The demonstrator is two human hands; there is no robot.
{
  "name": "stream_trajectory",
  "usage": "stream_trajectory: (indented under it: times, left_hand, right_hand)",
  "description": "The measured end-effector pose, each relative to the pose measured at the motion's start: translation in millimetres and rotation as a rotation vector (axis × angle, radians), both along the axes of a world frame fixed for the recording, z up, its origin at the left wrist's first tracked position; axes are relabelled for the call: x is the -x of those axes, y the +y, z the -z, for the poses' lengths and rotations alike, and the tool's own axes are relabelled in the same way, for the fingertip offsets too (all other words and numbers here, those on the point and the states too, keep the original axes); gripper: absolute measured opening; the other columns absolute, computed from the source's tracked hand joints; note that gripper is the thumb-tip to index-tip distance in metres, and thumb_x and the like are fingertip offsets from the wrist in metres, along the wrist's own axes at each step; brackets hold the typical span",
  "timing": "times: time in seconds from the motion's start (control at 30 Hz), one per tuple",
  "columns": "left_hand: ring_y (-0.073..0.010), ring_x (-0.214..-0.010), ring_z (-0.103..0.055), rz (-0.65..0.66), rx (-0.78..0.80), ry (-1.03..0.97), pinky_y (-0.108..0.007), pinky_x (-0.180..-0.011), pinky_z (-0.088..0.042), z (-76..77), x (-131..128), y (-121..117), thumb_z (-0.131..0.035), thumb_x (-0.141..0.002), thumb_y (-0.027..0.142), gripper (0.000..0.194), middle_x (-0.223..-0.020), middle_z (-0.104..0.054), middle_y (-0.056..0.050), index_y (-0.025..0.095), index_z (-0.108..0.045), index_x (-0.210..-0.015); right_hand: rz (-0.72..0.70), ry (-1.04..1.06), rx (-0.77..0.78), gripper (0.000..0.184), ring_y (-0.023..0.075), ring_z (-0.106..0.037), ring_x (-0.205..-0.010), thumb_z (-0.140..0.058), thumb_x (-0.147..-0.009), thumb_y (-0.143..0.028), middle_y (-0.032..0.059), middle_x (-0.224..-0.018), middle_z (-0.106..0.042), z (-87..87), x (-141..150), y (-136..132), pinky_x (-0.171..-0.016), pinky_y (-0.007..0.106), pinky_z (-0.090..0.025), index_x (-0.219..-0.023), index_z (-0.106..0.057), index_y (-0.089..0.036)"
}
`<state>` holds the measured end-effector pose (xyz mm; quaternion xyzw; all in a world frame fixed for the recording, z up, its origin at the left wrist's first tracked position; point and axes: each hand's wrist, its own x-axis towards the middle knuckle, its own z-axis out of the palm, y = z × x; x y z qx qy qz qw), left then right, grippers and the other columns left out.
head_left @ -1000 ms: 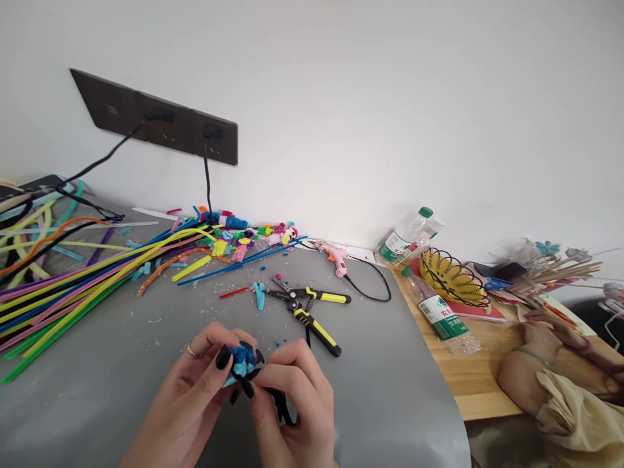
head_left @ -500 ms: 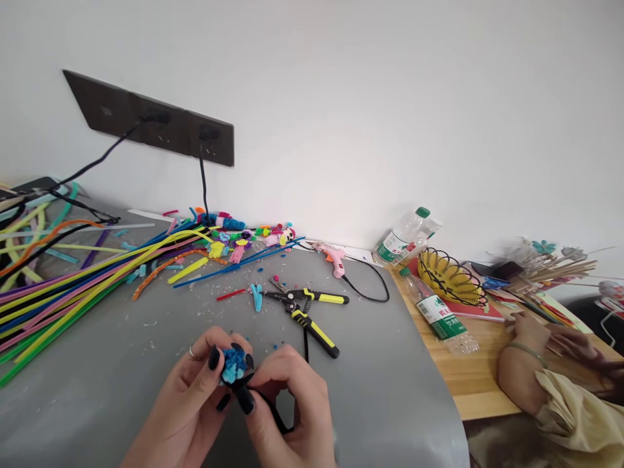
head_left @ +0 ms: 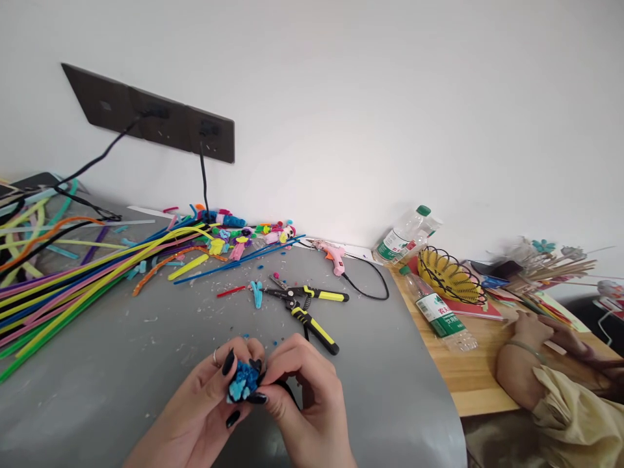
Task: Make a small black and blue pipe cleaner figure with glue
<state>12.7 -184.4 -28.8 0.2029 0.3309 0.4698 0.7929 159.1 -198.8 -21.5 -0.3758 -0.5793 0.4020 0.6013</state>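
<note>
- The grey counter (head_left: 390,377) has small scraps on it, which could stick to fuzzy material if it touches them.
- The left hand (head_left: 192,406) holds the blue fuzzy piece (head_left: 244,381) above the counter; too strong squeezing may flatten its curls.
- The right hand (head_left: 312,403) pinches narrowly at the piece's edge, black strand (head_left: 286,390) beside its fingers; uneven pulling could twist the shape.
- Beyond, the pliers (head_left: 316,330) lie with handles spread; the knuckles might knock them.
- Farther, the pink glue gun (head_left: 336,257) could shift, if its cord is caught.
</note>
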Motion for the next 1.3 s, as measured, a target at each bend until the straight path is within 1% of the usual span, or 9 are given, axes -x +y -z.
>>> stream_trajectory:
  times: [0.13,0.27,0.37,0.47,0.67,0.87,1.07,1.2,1.3]
  left_hand:
    - [-0.0114,-0.064,-0.048,0.117,-0.093,-0.078,-0.021,-0.058,-0.046,20.5,6.6,1.1,-0.098,-0.072,0.054,0.041,-0.078,-0.055,0.002,0.022,-0.071,-0.070]
    - [-0.0132,-0.069,-0.057,0.131,-0.201,-0.021,-0.021,-0.065,-0.052,23.2,12.5,8.9,-0.097,-0.075,0.054,0.038,-0.074,-0.058,0.001,0.022,-0.075,-0.073]
    - [-0.0136,-0.067,-0.062,0.031,-0.257,0.085,-0.020,-0.061,-0.053,18.5,14.0,14.4,-0.096,-0.077,0.050,0.030,-0.074,-0.065,0.002,0.027,-0.078,-0.084]
    - [-0.0140,-0.068,-0.066,-0.170,-0.331,0.228,-0.019,-0.063,-0.057,15.9,12.4,12.8,-0.097,-0.076,0.044,0.030,-0.073,-0.069,0.003,0.026,-0.073,-0.075]
    - [-0.0223,-0.079,-0.078,-0.438,-0.264,0.597,-0.024,-0.070,-0.067,25.7,14.8,1.2,-0.095,-0.072,0.057,0.035,-0.086,-0.082,-0.002,0.027,-0.081,-0.083]
    - [-0.0303,-0.103,-0.081,-0.353,-0.336,0.714,-0.032,-0.090,-0.069,19.8,15.7,-7.5,-0.088,-0.081,0.058,0.030,-0.108,-0.086,-0.003,0.033,-0.087,-0.097]
    - [-0.0328,-0.107,-0.078,-0.376,-0.392,0.735,-0.036,-0.092,-0.069,10.8,9.8,-11.5,-0.088,-0.082,0.052,0.026,-0.117,-0.084,-0.006,0.033,-0.087,-0.099]
    - [-0.0315,-0.107,-0.080,-0.356,-0.374,0.787,-0.034,-0.091,-0.069,14.1,14.9,-7.5,-0.090,-0.080,0.051,0.028,-0.113,-0.085,-0.003,0.035,-0.086,-0.104]
    - [-0.0318,-0.109,-0.080,-0.335,-0.334,0.808,-0.032,-0.091,-0.068,17.0,18.7,-5.6,-0.091,-0.079,0.053,0.031,-0.113,-0.086,-0.002,0.036,-0.085,-0.104]
  right_hand:
    - [-0.062,0.147,0.109,0.032,0.0112,-0.059,-0.072,-0.092,-0.088,-0.048,-0.0024,-0.081,-0.065,-1.6,-3.6,2.3,-0.067,0.020,-0.047,-0.086,-0.071,-0.024]
    - [-0.126,0.222,0.194,0.033,0.0106,-0.061,-0.073,-0.098,-0.082,-0.046,-0.0029,-0.083,-0.066,-4.2,-5.1,3.5,-0.068,0.019,-0.048,-0.092,-0.075,-0.025]
    - [-0.096,0.190,0.188,0.029,0.0109,-0.061,-0.074,-0.097,-0.083,-0.042,-0.0022,-0.085,-0.067,-2.6,-2.0,2.7,-0.070,0.020,-0.048,-0.096,-0.078,-0.025]
    - [-0.052,0.167,0.172,0.029,0.0123,-0.061,-0.074,-0.095,-0.085,-0.045,-0.0005,-0.085,-0.069,6.2,4.8,0.3,-0.068,0.022,-0.048,-0.099,-0.079,-0.024]
    - [0.113,0.186,0.101,0.030,0.0157,-0.062,-0.076,-0.086,-0.093,-0.051,0.0024,-0.084,-0.069,29.0,20.1,-5.5,-0.067,0.026,-0.047,-0.095,-0.078,-0.023]
    - [0.237,0.122,0.059,0.025,0.0163,-0.064,-0.076,-0.078,-0.100,-0.047,0.0033,-0.086,-0.070,29.2,27.8,-5.8,-0.067,0.026,-0.051,-0.094,-0.074,-0.023]
    - [0.277,0.011,0.065,0.006,0.0166,-0.067,-0.081,-0.075,-0.101,-0.030,0.0035,-0.093,-0.075,21.9,26.9,-10.2,-0.073,0.026,-0.053,-0.104,-0.078,-0.026]
    - [0.211,-0.043,0.021,0.021,0.0187,-0.071,-0.090,-0.065,-0.105,-0.019,0.0070,-0.107,-0.080,15.7,22.1,-14.2,-0.080,0.029,-0.054,-0.119,-0.078,-0.027]
    - [0.131,-0.057,0.007,0.026,0.0189,-0.073,-0.091,-0.062,-0.105,-0.015,0.0068,-0.106,-0.081,12.2,17.0,-11.6,-0.079,0.028,-0.055,-0.118,-0.080,-0.028]
